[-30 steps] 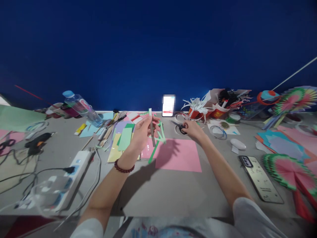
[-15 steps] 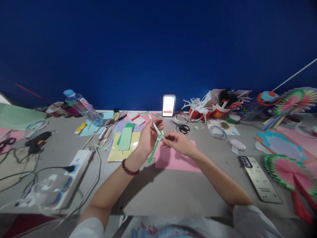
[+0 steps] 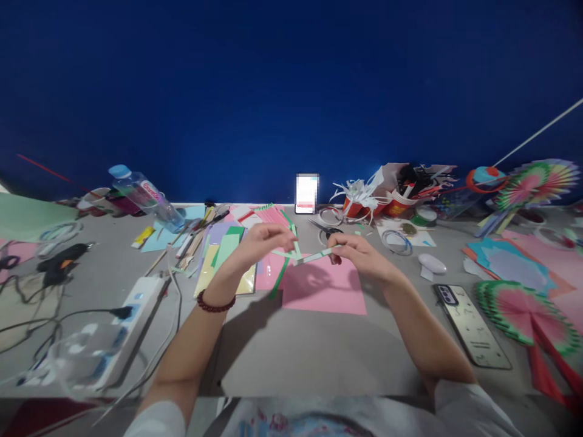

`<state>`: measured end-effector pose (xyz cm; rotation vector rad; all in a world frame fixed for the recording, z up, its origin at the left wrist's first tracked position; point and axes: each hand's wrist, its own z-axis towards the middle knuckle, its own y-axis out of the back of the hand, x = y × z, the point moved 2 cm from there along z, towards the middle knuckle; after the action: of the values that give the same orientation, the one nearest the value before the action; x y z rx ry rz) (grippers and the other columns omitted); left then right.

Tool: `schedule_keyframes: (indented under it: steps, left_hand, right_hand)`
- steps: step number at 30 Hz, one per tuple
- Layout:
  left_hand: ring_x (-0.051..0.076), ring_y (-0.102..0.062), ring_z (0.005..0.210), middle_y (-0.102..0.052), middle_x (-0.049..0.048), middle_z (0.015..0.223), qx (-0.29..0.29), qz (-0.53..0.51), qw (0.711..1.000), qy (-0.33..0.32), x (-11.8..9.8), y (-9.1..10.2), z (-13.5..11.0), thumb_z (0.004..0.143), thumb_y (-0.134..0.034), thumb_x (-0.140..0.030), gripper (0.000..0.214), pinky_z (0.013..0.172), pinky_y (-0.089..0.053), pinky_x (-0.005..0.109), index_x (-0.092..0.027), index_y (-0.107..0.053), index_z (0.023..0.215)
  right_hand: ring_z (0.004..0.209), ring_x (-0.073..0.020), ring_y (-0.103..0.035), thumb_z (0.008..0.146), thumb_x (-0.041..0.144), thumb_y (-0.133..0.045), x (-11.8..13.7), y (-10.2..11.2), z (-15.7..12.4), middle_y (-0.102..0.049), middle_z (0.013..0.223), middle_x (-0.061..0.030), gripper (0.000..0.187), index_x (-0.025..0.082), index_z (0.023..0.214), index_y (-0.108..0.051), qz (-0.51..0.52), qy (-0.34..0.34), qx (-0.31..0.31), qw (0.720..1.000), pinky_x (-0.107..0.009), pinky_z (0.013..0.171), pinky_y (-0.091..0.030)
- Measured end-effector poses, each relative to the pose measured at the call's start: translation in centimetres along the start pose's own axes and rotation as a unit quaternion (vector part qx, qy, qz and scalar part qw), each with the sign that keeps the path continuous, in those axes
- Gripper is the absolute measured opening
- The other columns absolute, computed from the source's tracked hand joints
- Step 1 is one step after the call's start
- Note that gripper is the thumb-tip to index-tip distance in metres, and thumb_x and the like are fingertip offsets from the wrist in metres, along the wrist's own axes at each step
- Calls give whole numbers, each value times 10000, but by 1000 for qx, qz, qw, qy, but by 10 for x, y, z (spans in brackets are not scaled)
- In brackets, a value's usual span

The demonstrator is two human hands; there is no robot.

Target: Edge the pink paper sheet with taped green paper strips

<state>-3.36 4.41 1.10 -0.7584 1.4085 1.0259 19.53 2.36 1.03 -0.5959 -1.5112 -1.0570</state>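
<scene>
Paper strip (image 3: pixel 313 257), narrow and whitish with a green patch toward its right end, is slanting over the far edge of the pink sheet (image 3: pixel 324 294). The right hand (image 3: pixel 357 254) is pinching that end; the left hand (image 3: pixel 271 240) is curling, its hold too unclear to tell.

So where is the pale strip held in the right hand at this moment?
In the head view, just right of centre: the strip slants leftward from the right hand, across the pink sheet's far edge.
</scene>
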Motion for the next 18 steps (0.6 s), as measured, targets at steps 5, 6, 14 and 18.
schedule_keyframes:
  steps: [5,6,14,18]
  left_hand:
    - [157,-658,859,-732,45,920,110,88,990,-15,-1,-27,-5,809,-677,-360,187,773,-511,265,-210,-738,901]
    - [154,-655,828,-730,46,896,111,83,990,-16,-1,-30,-5,808,-679,-362,187,755,-512,267,-204,-737,889]
    - [109,-571,608,-682,40,730,-16,42,999,-22,0,-33,-7,804,-676,-339,181,545,-464,233,-163,-717,792]
    - [109,-576,629,-688,27,746,-76,69,992,-78,-4,-35,-10,814,-663,-288,117,561,-469,233,-183,-714,808]
  right_hand:
    - [634,-125,-523,843,216,-476,1,0,0,-563,648,8,190,191,673,-557,-62,11,39,997,-266,625,-408]
    - [632,-125,-526,852,217,-475,-1,-1,1,-564,647,9,191,192,681,-557,-69,13,41,997,-265,624,-414]
    - [952,-198,-607,836,179,-585,-1,-9,1,-609,1130,-93,248,231,1078,-587,-192,193,-193,943,-326,724,-514]
    - [960,-212,-635,848,144,-584,13,-18,-5,-676,976,-72,132,230,915,-659,-269,272,-252,889,-377,810,-525]
